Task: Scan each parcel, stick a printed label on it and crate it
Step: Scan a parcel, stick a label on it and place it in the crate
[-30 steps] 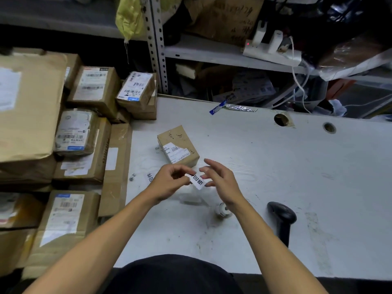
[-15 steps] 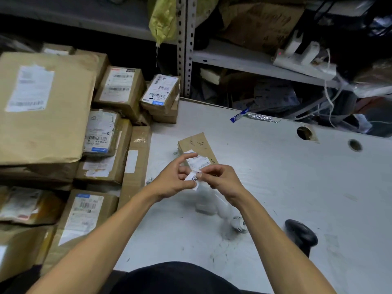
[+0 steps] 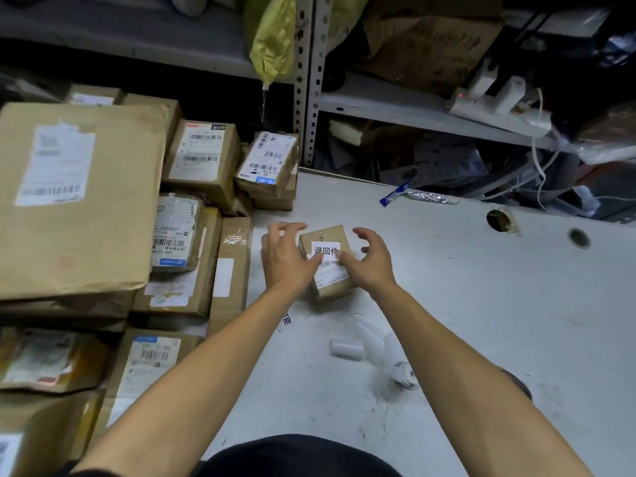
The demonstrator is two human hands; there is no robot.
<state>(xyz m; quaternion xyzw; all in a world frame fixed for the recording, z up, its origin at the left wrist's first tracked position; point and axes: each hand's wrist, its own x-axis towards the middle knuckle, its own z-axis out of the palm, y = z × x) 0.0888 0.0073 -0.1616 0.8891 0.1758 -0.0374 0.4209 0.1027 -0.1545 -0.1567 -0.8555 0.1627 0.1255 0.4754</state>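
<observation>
On grey table (image 3: 481,304), small parcel (image 3: 325,235)

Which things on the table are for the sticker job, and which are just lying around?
For the job:
- small brown cardboard parcel
- white printed label on top of it, pressed by thumbs of left hand and right hand
- white label roll
- stacked brown cardboard parcels

Lying about:
- blue-and-silver foil wrapper
- white power strip
- yellow plastic bag

Both thumbs press white label (image 3: 326,250) onto small parcel (image 3: 328,263) on table (image 3: 481,304); fingers spread.
</observation>
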